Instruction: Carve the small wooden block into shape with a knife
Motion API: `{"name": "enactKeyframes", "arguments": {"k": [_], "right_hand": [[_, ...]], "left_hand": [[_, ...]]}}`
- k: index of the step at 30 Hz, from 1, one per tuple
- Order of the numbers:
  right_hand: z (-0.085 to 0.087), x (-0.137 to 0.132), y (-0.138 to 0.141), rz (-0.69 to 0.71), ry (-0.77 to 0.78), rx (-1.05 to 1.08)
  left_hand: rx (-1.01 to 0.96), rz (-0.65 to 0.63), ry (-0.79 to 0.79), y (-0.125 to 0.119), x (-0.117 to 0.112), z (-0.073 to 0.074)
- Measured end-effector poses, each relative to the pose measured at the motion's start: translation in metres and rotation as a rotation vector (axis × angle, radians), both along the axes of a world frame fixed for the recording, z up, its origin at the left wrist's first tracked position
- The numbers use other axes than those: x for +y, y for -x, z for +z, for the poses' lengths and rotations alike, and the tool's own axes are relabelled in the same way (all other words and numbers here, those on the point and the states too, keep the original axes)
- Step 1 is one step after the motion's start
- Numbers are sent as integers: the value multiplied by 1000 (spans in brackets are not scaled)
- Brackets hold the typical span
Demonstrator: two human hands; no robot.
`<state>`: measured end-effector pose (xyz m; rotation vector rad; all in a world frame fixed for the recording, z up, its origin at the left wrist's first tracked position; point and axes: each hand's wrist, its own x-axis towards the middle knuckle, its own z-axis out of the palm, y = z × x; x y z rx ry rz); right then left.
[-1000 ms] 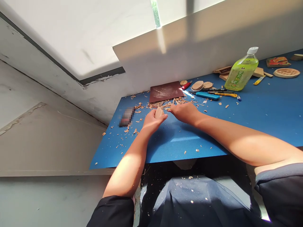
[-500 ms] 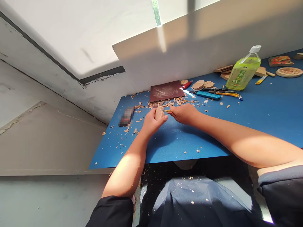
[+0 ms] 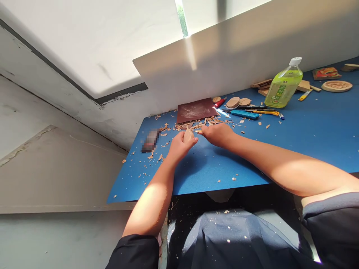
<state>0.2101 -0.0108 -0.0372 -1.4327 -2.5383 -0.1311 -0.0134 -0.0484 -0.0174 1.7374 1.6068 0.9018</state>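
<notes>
Pale wood (image 3: 188,135) sits clamped in the left hand (image 3: 179,147), its long axis running up out of the fingers toward the wall, held just above the blue worktop (image 3: 221,175). The right hand (image 3: 217,135) lies to its right, closed around something thin, probably a small blade (image 3: 198,131), whose end points left and nearly meets the wood. The 2 hands are close but apart. Shavings (image 3: 198,121) lie scattered beyond them, below a dark sandpaper sheet (image 3: 195,110).
</notes>
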Motion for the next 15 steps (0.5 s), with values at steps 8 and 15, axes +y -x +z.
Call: {"name": "enactKeyframes", "arguments": {"k": [8,15], "right_hand": [[4,-7,3,55,76,21],[10,-14,4,46,68,24]], "left_hand": [[-21,-72,40,4,-2,3],[-124,-141,-5,7,-2,-2]]}}
